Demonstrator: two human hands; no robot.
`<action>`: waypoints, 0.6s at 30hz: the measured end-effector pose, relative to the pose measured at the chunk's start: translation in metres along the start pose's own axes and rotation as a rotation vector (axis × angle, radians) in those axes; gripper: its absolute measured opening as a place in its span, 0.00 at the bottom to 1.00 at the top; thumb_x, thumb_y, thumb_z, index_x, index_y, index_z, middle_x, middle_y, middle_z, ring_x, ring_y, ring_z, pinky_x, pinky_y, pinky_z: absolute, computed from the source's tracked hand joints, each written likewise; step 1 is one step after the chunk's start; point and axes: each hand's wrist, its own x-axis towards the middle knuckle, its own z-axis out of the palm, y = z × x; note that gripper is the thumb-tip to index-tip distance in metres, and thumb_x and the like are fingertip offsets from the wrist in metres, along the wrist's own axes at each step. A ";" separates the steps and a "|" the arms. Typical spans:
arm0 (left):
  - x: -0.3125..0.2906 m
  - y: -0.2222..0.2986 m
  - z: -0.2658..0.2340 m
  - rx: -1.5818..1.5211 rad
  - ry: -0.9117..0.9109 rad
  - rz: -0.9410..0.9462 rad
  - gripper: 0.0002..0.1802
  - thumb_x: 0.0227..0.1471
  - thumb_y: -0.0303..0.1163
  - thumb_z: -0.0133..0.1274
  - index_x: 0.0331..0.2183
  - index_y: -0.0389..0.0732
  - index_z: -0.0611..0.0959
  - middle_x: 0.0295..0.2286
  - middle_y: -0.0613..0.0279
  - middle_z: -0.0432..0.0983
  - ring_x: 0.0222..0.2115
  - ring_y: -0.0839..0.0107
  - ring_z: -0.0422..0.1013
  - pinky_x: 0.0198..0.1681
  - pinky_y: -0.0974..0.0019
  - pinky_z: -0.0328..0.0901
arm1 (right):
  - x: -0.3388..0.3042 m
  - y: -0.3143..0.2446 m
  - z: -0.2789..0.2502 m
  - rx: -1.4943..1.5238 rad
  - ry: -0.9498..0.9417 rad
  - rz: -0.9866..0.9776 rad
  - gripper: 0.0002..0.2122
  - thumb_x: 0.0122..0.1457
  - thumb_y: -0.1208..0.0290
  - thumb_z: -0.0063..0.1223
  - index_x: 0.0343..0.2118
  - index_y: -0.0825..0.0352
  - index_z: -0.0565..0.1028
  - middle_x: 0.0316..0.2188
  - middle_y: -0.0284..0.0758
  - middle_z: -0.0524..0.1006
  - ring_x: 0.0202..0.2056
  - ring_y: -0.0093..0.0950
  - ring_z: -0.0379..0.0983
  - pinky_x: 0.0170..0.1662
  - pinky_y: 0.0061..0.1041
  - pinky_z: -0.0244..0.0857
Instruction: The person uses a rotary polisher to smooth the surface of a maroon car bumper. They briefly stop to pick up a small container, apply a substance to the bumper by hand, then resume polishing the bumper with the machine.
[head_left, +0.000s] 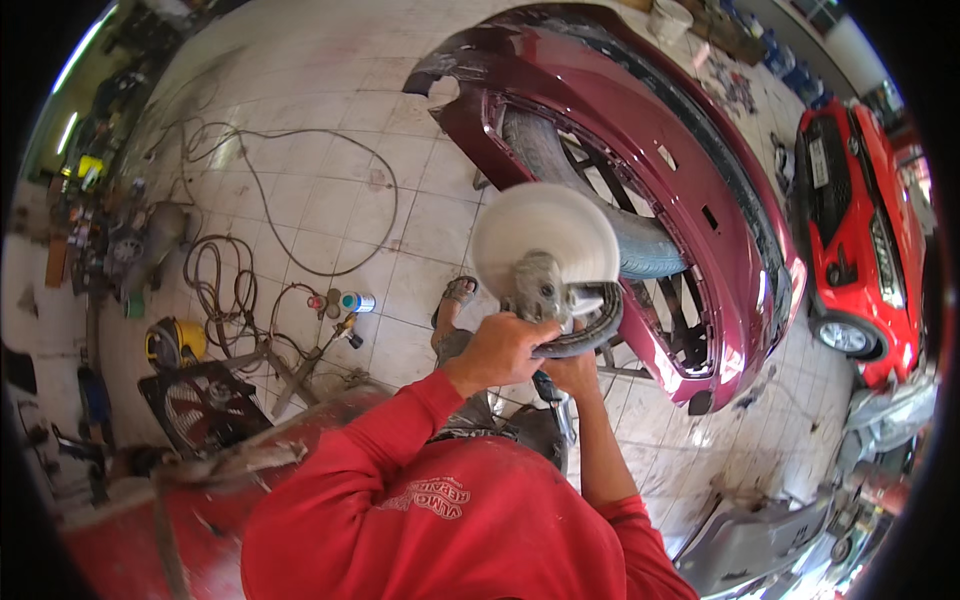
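Held up in front of my chest is a polisher with a large round whitish pad, its face turned up and away from me. My left hand is closed round the tool just below its metal head, at one end of the dark curved handle. My right hand is closed on the tool's body lower down; its fingers are partly hidden behind the handle. Beyond the pad stands a maroon car bumper, with a tyre showing through its opening. Whether pad and bumper touch I cannot tell.
Hoses loop over the tiled floor at left. A blue-and-white can, a spray gun and a fan are nearby. A red car stands at right, a grey bumper at lower right.
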 end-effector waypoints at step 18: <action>0.027 -0.126 -0.129 -0.061 -0.206 -0.243 0.14 0.53 0.25 0.64 0.42 0.36 0.81 0.26 0.46 0.80 0.26 0.54 0.80 0.30 0.55 0.71 | 0.152 -0.075 0.075 0.173 -0.200 0.551 0.43 0.37 0.48 0.78 0.54 0.70 0.72 0.47 0.54 0.80 0.52 0.53 0.77 0.55 0.49 0.71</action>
